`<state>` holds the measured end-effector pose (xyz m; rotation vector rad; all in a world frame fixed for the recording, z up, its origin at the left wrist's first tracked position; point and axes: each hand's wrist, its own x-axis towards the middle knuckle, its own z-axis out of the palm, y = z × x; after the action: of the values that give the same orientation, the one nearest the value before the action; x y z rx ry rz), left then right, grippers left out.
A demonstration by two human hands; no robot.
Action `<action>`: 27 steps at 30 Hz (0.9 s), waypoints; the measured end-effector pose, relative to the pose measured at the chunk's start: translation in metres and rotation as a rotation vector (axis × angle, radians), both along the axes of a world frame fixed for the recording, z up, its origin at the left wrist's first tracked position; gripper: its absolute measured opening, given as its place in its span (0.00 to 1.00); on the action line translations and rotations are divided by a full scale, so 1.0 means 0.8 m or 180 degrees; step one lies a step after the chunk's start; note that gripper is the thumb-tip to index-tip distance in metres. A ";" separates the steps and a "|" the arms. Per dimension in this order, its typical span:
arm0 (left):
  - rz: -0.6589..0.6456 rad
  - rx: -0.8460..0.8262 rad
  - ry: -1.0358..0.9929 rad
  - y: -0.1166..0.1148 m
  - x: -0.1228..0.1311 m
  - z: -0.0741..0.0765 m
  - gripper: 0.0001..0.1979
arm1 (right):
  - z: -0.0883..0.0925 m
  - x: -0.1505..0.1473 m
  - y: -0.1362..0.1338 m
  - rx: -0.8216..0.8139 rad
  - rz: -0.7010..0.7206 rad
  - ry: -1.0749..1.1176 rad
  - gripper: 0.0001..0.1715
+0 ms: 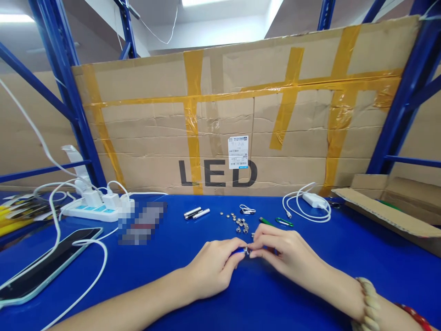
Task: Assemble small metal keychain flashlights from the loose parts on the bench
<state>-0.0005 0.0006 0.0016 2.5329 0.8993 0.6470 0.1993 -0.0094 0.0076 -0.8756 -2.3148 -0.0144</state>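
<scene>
My left hand (215, 266) and my right hand (279, 250) meet over the blue table (213, 312), fingertips pinched together on a small blue tube with a silver end (244, 251). Just beyond them lie several small silver button cells (240, 223), two silver tubes (196, 213), a small metal clip (247, 210), a green tube (265, 221) and a green carabiner clip (284, 222).
A phone (44, 266) on a white cable lies at the left, behind it a power strip with chargers (98, 207). A white charger with coiled cable (312, 202) and an open cardboard box (389, 207) sit at the right. A taped cardboard sheet marked LED (241, 115) stands behind.
</scene>
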 end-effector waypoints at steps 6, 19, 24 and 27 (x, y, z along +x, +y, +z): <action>-0.0018 0.0039 -0.0037 0.000 0.000 -0.002 0.11 | -0.002 0.002 0.001 -0.0112 -0.0016 -0.0008 0.09; -0.0007 0.0069 0.0023 -0.001 -0.001 -0.002 0.10 | -0.004 0.003 0.001 -0.0178 -0.0032 -0.0067 0.08; 0.0022 0.0044 0.0063 -0.001 0.000 -0.001 0.11 | -0.004 0.003 0.001 -0.0123 -0.0100 -0.0007 0.10; 0.0076 0.0001 0.0138 -0.001 0.000 0.000 0.11 | -0.007 0.004 0.004 -0.0217 -0.0154 0.0093 0.09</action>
<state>-0.0004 -0.0005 0.0012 2.5492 0.9457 0.6017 0.2022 -0.0060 0.0018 -0.9595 -2.2782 0.0566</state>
